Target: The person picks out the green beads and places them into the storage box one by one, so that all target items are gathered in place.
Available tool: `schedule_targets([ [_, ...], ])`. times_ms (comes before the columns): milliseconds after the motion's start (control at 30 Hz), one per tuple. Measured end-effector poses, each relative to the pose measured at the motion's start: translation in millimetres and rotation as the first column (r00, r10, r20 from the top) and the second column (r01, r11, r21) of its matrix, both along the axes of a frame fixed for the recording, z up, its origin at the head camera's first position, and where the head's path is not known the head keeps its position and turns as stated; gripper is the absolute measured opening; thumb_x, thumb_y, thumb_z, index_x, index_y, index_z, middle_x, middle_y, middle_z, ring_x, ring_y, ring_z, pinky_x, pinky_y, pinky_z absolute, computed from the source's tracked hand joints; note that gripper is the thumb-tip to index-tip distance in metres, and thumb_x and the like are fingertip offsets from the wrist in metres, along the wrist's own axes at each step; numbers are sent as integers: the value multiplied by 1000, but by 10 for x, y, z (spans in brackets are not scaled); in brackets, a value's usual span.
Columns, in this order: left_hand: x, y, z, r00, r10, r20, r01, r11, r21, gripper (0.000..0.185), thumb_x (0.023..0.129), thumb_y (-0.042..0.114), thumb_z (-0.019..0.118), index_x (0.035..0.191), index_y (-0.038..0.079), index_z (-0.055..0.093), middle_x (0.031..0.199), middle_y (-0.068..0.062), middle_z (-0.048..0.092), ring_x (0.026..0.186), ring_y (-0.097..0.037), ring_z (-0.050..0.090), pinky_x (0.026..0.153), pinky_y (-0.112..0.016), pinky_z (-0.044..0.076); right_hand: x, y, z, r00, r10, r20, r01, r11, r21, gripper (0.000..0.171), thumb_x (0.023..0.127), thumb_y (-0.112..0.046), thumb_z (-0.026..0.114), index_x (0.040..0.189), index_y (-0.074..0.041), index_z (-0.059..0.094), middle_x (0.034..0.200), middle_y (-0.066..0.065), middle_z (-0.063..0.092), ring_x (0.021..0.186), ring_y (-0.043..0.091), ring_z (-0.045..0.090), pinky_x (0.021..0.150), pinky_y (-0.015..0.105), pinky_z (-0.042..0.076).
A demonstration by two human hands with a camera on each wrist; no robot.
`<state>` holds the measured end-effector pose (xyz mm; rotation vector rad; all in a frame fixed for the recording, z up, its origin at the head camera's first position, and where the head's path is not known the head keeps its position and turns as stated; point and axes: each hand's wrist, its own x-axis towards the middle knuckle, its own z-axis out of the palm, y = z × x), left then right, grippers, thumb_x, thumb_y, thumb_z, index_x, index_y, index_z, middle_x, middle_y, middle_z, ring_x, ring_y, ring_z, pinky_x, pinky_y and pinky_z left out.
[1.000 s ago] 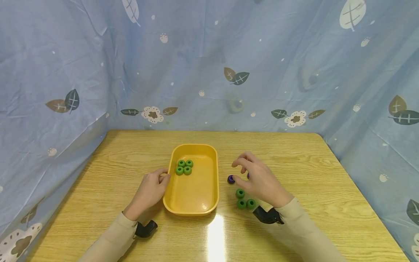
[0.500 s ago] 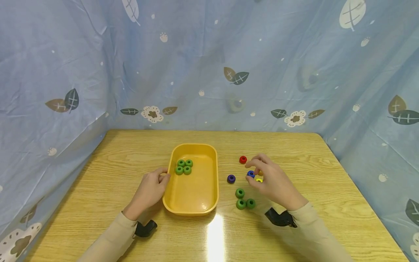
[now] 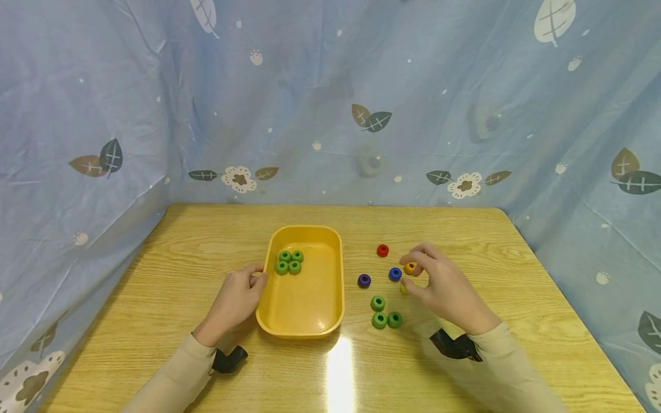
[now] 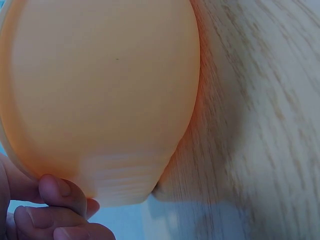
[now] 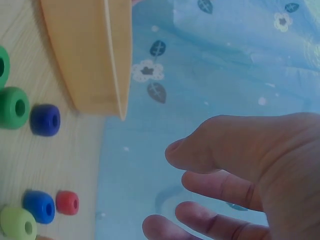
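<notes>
My left hand (image 3: 234,301) grips the left rim of a yellow tray (image 3: 312,307); in the left wrist view its curled fingers (image 4: 62,192) touch the tray's edge. Several green beads sit in a block at the tray's upper left. My right hand (image 3: 451,292) hovers right of the tray, thumb and fingers apart with nothing between them. Below and around its fingertips lie an orange bead (image 3: 409,272), a yellow bead (image 3: 404,290), partly hidden by the thumb, and a blue bead (image 3: 395,279). The right wrist view also shows the blue bead and a red bead (image 5: 63,202).
A purple bead (image 3: 364,285) lies between tray and blue bead. Three more green beads, one a single green bead (image 3: 378,308), cluster on the wooden table (image 3: 206,246) below it. A blue patterned cloth (image 3: 310,69) hangs behind and at both sides.
My right hand has drawn rightward, away from the purple bead, uncovering the red, blue and orange beads. My left hand stays on the tray's rim.
</notes>
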<state>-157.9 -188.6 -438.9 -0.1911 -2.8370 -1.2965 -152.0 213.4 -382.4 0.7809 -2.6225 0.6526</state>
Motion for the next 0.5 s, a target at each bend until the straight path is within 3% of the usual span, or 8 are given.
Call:
schedule_targets([
  [500, -4, 3, 2, 1000, 5, -2, -5, 1000, -6, 34, 108, 13, 52, 134, -6, 63, 55, 4, 43, 45, -7, 32, 44, -22, 27, -43, 220, -136, 996, -80, 42, 77, 996, 54, 25, 86, -9, 84, 108, -11, 72, 109, 4, 63, 82, 17, 59, 65, 28, 47],
])
